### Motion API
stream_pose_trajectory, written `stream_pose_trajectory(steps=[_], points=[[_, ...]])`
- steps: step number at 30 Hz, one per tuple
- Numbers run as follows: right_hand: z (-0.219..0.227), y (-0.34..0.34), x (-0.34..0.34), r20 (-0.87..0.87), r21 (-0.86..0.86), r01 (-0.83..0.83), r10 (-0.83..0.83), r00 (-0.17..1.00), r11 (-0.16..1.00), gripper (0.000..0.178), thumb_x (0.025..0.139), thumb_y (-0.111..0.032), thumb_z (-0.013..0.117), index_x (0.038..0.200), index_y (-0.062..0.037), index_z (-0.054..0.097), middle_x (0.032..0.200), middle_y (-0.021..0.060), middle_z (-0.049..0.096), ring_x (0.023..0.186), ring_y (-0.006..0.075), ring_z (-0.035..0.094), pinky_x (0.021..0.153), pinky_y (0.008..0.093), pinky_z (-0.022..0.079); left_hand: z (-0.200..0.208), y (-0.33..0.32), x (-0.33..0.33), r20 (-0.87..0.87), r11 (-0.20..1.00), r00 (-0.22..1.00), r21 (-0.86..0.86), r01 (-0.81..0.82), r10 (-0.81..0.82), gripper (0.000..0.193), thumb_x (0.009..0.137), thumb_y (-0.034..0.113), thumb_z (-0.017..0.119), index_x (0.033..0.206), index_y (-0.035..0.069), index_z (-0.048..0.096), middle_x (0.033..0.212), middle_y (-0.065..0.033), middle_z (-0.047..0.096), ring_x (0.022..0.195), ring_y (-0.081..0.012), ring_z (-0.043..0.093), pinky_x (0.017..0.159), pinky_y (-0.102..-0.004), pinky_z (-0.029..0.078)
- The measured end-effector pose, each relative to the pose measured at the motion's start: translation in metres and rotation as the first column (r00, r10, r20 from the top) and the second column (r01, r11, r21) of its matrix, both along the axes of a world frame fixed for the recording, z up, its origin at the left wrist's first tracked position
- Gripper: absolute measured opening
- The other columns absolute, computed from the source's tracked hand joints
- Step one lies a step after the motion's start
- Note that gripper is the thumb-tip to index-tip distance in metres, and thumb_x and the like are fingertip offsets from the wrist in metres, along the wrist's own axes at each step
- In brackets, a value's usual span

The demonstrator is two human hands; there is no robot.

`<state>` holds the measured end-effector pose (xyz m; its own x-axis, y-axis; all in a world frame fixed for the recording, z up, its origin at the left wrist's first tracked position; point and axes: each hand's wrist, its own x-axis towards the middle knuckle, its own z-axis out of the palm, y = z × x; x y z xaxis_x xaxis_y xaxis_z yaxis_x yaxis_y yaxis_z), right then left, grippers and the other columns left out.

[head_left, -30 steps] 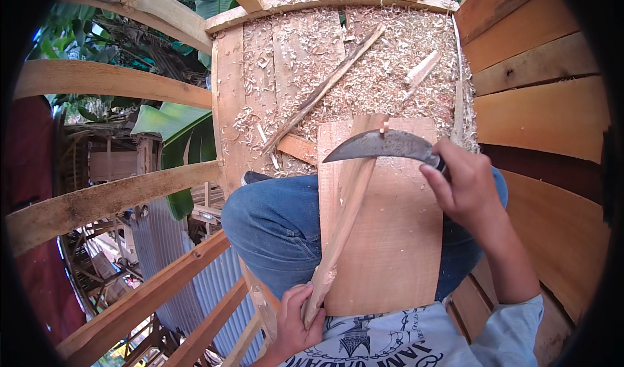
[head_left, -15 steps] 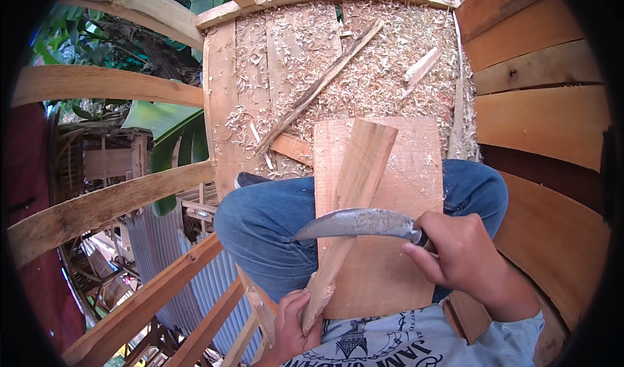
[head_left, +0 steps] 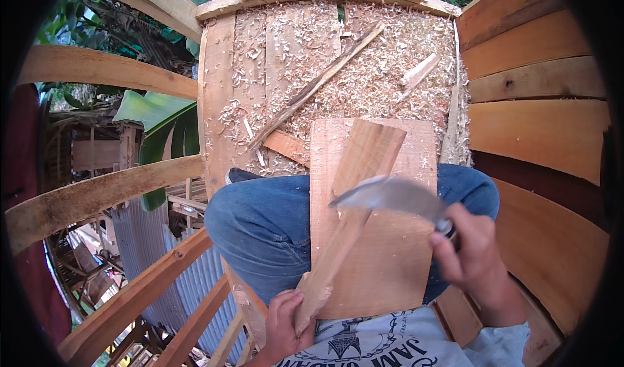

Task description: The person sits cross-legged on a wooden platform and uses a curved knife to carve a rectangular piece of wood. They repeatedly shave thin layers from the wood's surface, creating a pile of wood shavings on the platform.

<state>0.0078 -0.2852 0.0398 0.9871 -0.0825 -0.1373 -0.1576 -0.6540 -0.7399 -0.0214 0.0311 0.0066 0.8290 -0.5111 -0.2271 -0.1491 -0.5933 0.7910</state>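
Gripping this wooden piece (head_left: 333, 258) low in my left hand (head_left: 281, 325); my right hand (head_left: 473, 253) clutches the curved knife (head_left: 393, 196), blade blurring over the board (head_left: 393, 269)!

Plank floor (head_left: 216, 74) — wood shavings (head_left: 370, 84), long stick (head_left: 316, 85)

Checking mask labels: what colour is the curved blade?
The curved blade is silvery grey, though motion-blurred; see the head view.

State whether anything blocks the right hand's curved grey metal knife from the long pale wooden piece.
Nothing visible does: in view, the blurred knife overlaps the wooden piece, and the left hand holds only the piece's lower end.
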Motion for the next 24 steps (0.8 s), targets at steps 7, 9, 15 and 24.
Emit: stream_pose_trajectory(steps=[7, 9, 15, 24], points=[[-0.028, -0.025, 0.013, -0.027, -0.124, 0.321, -0.327, 0.945, 0.939, 0.022, 0.089, -0.015, 0.061, 0.078, 0.0001, 0.050, 0.052, 0.0095, 0.046, 0.044, 0.0148, 0.046, 0.041, 0.0312, 0.034, 0.000, 0.009, -0.006, -0.083, 1.000, 0.996, -0.009, -0.014, 0.013, 0.050, 0.079, 0.009, 0.064, 0.122, -0.003, 0.042, 0.114, -0.0227, 0.048, 0.106, -0.0346, 0.050, 0.094, -0.0442, 0.039], [-0.032, -0.044, 0.015, -0.081, -0.070, 0.484, -0.488, 0.869, 0.872, 0.023, 0.091, -0.015, 0.057, 0.076, 0.0004, 0.049, 0.050, 0.0059, 0.041, 0.046, 0.0078, 0.038, 0.042, 0.0284, 0.028, -0.001, 0.011, -0.006, -0.093, 1.000, 0.996, -0.027, -0.009, 0.006, 0.051, 0.079, 0.011, 0.065, 0.122, -0.003, 0.042, 0.114, -0.0229, 0.047, 0.106, -0.0347, 0.050, 0.094, -0.0439, 0.040], [-0.041, -0.004, -0.018, -0.067, 0.048, 0.369, -0.365, 0.928, 0.928, 0.024, 0.088, -0.010, 0.061, 0.071, -0.0023, 0.047, 0.051, -0.0044, 0.036, 0.050, 0.0011, 0.030, 0.044, 0.0244, 0.023, -0.004, 0.007, -0.006, -0.082, 0.997, 0.996, -0.072, -0.039, 0.033, 0.057, 0.072, 0.016, 0.072, 0.120, -0.001, 0.046, 0.119, -0.0218, 0.047, 0.108, -0.0378, 0.050, 0.093, -0.0447, 0.042], [-0.067, 0.015, -0.015, -0.132, 0.398, 0.572, -0.572, 0.809, 0.717, 0.015, 0.089, -0.009, 0.059, 0.077, -0.0044, 0.050, 0.062, -0.0069, 0.042, 0.055, 0.0018, 0.036, 0.048, 0.0223, 0.028, 0.001, -0.001, -0.005, -0.239, 0.972, 0.966, -0.183, -0.150, 0.104, 0.057, 0.075, 0.013, 0.070, 0.123, -0.002, 0.044, 0.129, -0.0237, 0.040, 0.123, -0.0391, 0.042, 0.103, -0.0424, 0.036]])
